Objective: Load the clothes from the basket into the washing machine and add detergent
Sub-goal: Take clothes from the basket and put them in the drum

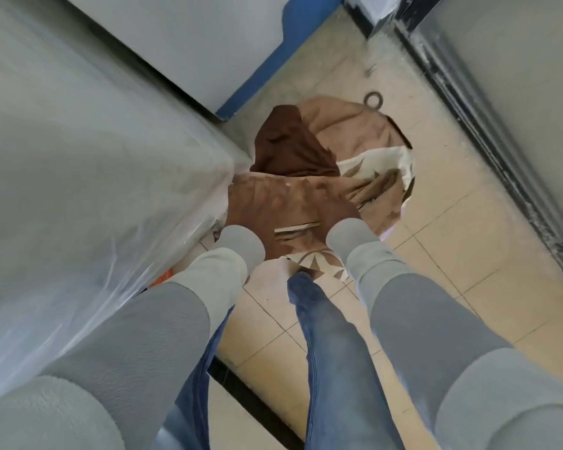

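Head view is showing me both hands down on the heap of clothes (pixel 348 131) in the basket (pixel 389 233). Only a pale sliver of the basket's rim is peeking out under the cloth. It is sitting on the tiled floor (pixel 468 254) just beside the plastic-wrapped washing machine (pixel 95 157) at my left, parked close, I am judging, so that each armful is travelling only a short way.

My left hand (pixel 257 206) and right hand (pixel 330 206) are lying side by side, backs up, on tan fabric at the near edge of the heap. Motion blur is smearing the fingers, so I cannot tell whether they are curling round the cloth or merely pressing on it. I am guessing both are going in together because the pile is loose and bulky.

A dark brown garment (pixel 290 147) is lying on top further off, with a patterned cream cloth (pixel 379 167) to its right. No detergent is showing. With the basket looking this full, I am judging the loading barely begun.
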